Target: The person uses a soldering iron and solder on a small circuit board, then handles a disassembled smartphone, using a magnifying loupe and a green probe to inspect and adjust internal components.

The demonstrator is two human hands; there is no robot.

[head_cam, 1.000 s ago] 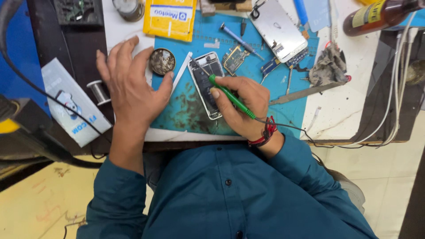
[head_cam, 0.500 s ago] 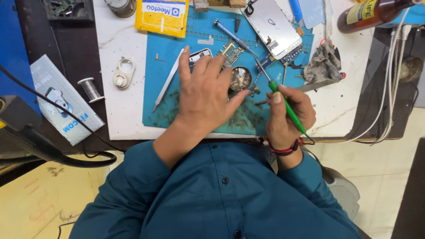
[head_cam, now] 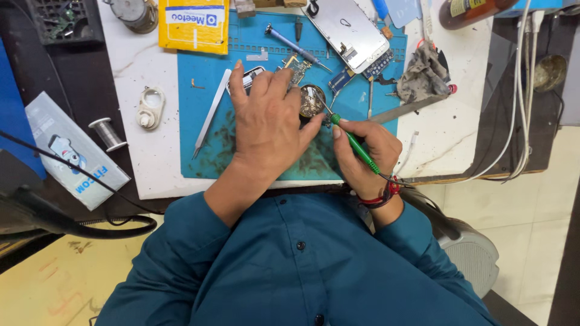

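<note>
My left hand (head_cam: 269, 121) lies flat, fingers spread, on a dismantled phone frame (head_cam: 246, 77) on the blue work mat (head_cam: 199, 151), pressing it down; most of the frame is hidden under the palm. Just right of the fingers sits a small round tin (head_cam: 312, 100) of brassy wool. My right hand (head_cam: 365, 154) grips a green soldering iron (head_cam: 355, 145) like a pen. Its thin tip points up-left and reaches the tin's lower right edge. A small circuit board (head_cam: 296, 69) lies beyond the fingertips.
On the mat lie steel tweezers (head_cam: 211, 111), a blue screwdriver (head_cam: 296, 45) and a phone screen (head_cam: 350, 33). A yellow box (head_cam: 193, 24), grey rag (head_cam: 423, 75), solder spool (head_cam: 107, 133), white ring-shaped part (head_cam: 150, 107) and white cables (head_cam: 519, 90) surround it.
My left hand moved from the white tabletop onto the phone frame, bringing the round tin to its right. My right hand drew back right, and the iron's tip now meets the tin.
</note>
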